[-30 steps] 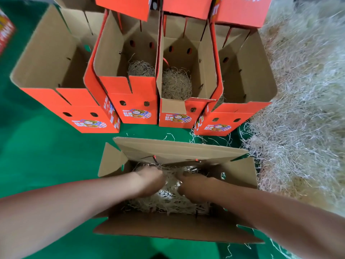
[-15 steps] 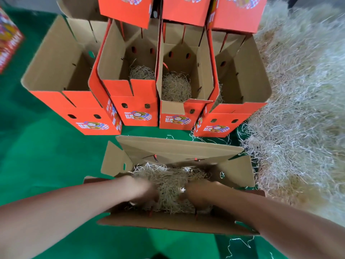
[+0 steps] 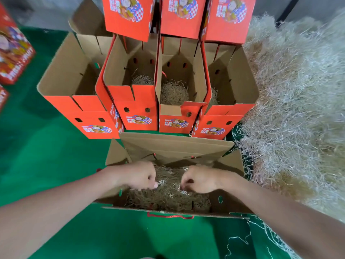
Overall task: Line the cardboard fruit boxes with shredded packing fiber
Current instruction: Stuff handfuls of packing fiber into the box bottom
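**A:** What fills most of the view?

**B:** The green surface (image 3: 46, 165) under everything. To my right is a big heap of loose fiber (image 3: 298, 109), which touches the right end of the row of boxes.

**A:** And the boxes?

**B:** 4 orange boxes (image 3: 139, 111) stand side by side, tops open, beyond my hands. The 2 middle ones show nests of fiber on their bottoms, and the right one shows a wisp against its left wall. 3 more printed boxes (image 3: 179, 15) sit higher up behind them.

**A:** Which one are you working on?

**B:** The near box (image 3: 175, 144), just in front of the row, with its brown flaps folded outward. The fiber lining (image 3: 168, 199) lies inside it and covers what I can see of the bottom.

**A:** Your hands?

**B:** Both are in its opening, near each other but apart. My left hand (image 3: 138, 174) has its fingers curled down, pinching strands of the lining. My right hand (image 3: 199, 179) has its fingers curled the same way, gripping a tuft.

**A:** Anything smaller?

**B:** A red rope handle (image 3: 169, 216) hangs along the box's near wall. Stray strands (image 3: 237, 243) lie on the green at lower right.
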Demonstrator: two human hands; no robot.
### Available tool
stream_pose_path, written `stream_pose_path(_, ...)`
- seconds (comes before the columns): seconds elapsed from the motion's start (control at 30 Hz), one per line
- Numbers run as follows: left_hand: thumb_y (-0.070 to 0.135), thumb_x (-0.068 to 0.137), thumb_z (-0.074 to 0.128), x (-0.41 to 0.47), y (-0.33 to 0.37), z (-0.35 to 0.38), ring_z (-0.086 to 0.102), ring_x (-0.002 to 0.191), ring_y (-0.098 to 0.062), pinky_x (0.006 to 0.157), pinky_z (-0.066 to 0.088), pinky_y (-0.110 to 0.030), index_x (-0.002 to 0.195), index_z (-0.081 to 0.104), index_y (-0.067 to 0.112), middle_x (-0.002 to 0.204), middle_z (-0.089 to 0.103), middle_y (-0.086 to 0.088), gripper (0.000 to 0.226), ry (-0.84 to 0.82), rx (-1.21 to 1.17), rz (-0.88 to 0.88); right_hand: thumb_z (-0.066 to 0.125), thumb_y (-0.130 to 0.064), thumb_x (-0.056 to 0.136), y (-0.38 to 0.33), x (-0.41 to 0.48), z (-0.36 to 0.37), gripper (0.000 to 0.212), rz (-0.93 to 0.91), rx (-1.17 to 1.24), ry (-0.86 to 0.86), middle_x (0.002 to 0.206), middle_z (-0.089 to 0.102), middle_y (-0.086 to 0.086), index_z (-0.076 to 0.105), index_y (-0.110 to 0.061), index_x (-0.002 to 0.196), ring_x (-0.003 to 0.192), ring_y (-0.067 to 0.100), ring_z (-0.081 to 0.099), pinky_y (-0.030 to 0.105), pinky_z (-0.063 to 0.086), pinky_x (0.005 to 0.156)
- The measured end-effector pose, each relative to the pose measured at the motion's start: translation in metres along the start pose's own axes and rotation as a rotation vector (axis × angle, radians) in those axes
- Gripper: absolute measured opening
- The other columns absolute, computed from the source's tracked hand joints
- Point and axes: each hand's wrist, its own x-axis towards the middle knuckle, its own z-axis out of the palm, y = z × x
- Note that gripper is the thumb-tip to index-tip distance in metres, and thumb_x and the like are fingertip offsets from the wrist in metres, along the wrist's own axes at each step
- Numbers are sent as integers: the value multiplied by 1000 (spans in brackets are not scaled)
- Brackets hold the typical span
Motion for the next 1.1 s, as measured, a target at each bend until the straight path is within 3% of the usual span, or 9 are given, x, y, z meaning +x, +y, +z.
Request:
stream_pose_path(0.13, 39, 91, 53, -35, 2, -12, 58, 56, -3, 58, 42, -17, 64, 61, 12, 61, 65, 7, 40, 335, -40, -29, 53, -44, 91, -24, -32, -25, 27, -120, 228, 167, 106, 65, -14, 68, -23, 99, 97, 2, 56, 24, 42, 92)
stream_pose_path(0.27, 46, 93, 47, -70, 7, -11, 49, 60, 6, 59, 36, -13, 74, 54, 25, 68, 54, 17, 29, 150, -155, 38, 63, -52, 81, -53, -58, -20, 44, -219, 50, -76, 105, 65, -2, 63, -19, 110, 94, 14, 60, 31, 48, 83)
stream_pose_path(0.37, 60, 89, 35, -82, 13, -3, 37, 54, 0, 52, 27, -14, 70, 47, 23, 67, 43, 7, 43, 46, -192, -26, 59, -30, 86, -65, -61, -7, 24, -230, -187, 70, 89, 62, 13, 64, -7, 92, 87, 27, 53, 38, 47, 74)
stream_pose_path(0.43, 64, 84, 32, -87, 11, 5, 53, 89, 1, 79, 36, -9, 104, 62, 24, 102, 59, 8, 54, 20, -366, -77, 55, -23, 88, -68, -62, -3, 22, -201, -240, 163, 86, 60, 15, 64, -3, 89, 87, 27, 47, 39, 45, 75)
stream_pose_path(0.53, 66, 81, 36, -94, 9, 15, 38, 130, -13, 104, 24, -22, 137, 45, 17, 144, 41, 4, 75, 56, -596, -149, 53, -21, 89, -69, -63, -1, 17, -166, -285, 291, 87, 57, 8, 63, -7, 90, 91, 27, 49, 30, 37, 75)
stream_pose_path(0.73, 63, 59, 74, -101, 36, 33, 58, 111, -14, 101, 42, -31, 112, 60, 16, 121, 62, 2, 72, 82, -796, -59, 68, -15, 73, -45, -69, 16, 15, -92, -327, 949, 97, 61, 9, 64, -11, 87, 98, 30, 55, 37, 33, 90)
stream_pose_path(0.83, 33, 60, 67, -98, 53, 33, 64, 74, -24, 69, 51, -30, 86, 62, 8, 85, 68, -11, 37, 171, -704, -58, 63, -13, 75, -27, -72, 55, 6, -164, -105, 1352, 83, 56, 7, 58, -10, 72, 79, 27, 50, 36, 38, 72)
stream_pose_path(1.0, 28, 59, 60, -93, 68, 31, 34, 67, -24, 61, 27, -35, 76, 48, 10, 74, 40, -10, 28, 250, -693, -99, 56, -48, 85, -29, -21, 111, 41, 149, 7, 530, 107, 65, 11, 58, -15, 109, 102, 30, 60, 35, 48, 82)
stream_pose_path(1.1, 26, 58, 59, -92, 71, 34, 30, 62, -21, 57, 23, -34, 67, 43, 9, 67, 35, -9, 25, 309, -656, -116, 52, -46, 89, -48, 11, 117, 41, 102, 87, 500, 104, 65, 17, 62, -7, 95, 99, 33, 59, 35, 46, 79)
